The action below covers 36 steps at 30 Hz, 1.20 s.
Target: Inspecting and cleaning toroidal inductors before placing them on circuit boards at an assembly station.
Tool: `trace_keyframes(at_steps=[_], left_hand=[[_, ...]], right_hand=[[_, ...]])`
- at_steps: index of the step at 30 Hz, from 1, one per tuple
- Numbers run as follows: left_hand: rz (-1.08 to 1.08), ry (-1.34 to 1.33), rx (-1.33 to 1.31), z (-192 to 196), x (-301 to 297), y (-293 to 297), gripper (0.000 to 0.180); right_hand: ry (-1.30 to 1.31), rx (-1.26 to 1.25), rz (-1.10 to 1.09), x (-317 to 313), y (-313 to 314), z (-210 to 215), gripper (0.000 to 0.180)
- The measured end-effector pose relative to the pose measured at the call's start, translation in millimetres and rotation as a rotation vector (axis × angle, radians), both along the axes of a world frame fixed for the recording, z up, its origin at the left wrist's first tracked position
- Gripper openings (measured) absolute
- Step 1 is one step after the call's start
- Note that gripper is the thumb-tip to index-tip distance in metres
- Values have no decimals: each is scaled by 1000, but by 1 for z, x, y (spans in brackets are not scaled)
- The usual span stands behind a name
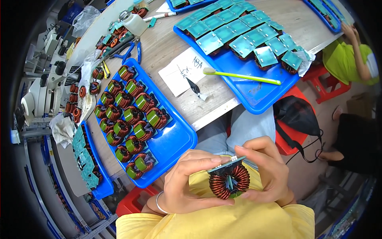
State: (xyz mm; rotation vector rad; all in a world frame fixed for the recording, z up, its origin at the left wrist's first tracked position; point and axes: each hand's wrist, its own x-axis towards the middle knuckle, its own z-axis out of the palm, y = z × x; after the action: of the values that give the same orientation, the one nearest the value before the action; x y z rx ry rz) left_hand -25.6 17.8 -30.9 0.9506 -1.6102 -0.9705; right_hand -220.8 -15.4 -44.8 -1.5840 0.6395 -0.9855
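Note:
Between both hands, close to my yellow shirt, is a toroidal coil [229,181] wound with copper-brown wire and fixed to a small green circuit board [227,163]. The board faces up and the ring hangs below it, with a dark divider in its middle. My left hand [184,181] pinches the board's left end, thumb under the coil. My right hand [267,170] grips its right side, index finger by the board's edge and thumb low on the ring. The coil's underside is partly hidden by the fingers.
A blue tray [175,145] holds rows of similar coils, left. Another blue tray [254,95] bears boards face up and a green toothbrush [242,75]. Between them lie white paper [171,75] and a black-tipped tool [193,85]. Pliers [127,53] lie behind. A person [350,59] sits at right.

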Motion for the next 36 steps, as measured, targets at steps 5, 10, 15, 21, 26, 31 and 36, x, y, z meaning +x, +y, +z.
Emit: trace_keyframes(at_steps=[5,10,15,21,26,31,36], left_hand=[[-33,66,52,-3,-1,2,69],[-72,130,73,-6,-4,0,66],[-143,323,191,-10,-4,3,67],[-172,469,296,-18,-4,6,70],[-200,572,382,-16,-7,5,69],[-213,407,342,-12,-6,-3,70],[-171,492,661,-18,-8,-4,68]], right_hand=[[66,-100,-42,-2,1,4,66],[97,-239,-74,-2,-1,5,62],[129,-229,-88,-3,0,10,63],[71,-161,-141,-1,1,13,66],[55,-105,-141,-5,4,5,64],[87,-175,-187,-6,3,11,59],[247,-423,-183,-1,-5,12,58]])
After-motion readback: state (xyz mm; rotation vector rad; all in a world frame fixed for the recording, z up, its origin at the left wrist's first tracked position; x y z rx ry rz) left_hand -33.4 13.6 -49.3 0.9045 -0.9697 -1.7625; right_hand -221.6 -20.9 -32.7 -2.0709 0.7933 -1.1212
